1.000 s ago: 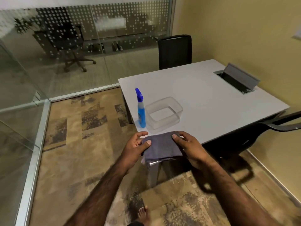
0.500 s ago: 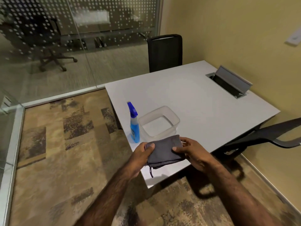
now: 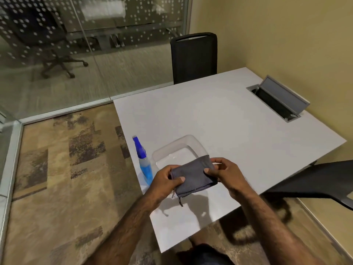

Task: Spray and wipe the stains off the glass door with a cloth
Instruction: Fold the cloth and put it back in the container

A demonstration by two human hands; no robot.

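Note:
A folded grey cloth (image 3: 193,176) is held above the near corner of the white table (image 3: 229,127). My left hand (image 3: 164,182) pinches its left edge and my right hand (image 3: 227,175) pinches its right edge. A blue spray bottle (image 3: 144,163) stands upright on the table just left of the cloth, untouched. Glass panels with a dotted pattern (image 3: 95,54) fill the far left, and a sliver of another glass panel (image 3: 3,150) shows at the left edge.
A clear plastic tub (image 3: 194,142) sits behind the cloth beside the bottle. A black chair (image 3: 193,58) stands at the table's far side, another chair (image 3: 313,180) at the right. An open cable hatch (image 3: 278,100) is in the tabletop. Patterned carpet (image 3: 57,178) lies to the left.
The view has moved closer to the table and turned right, away from the glass. Both hands have lifted the cloth slightly and keep handling it; the bottle and tub have not moved.

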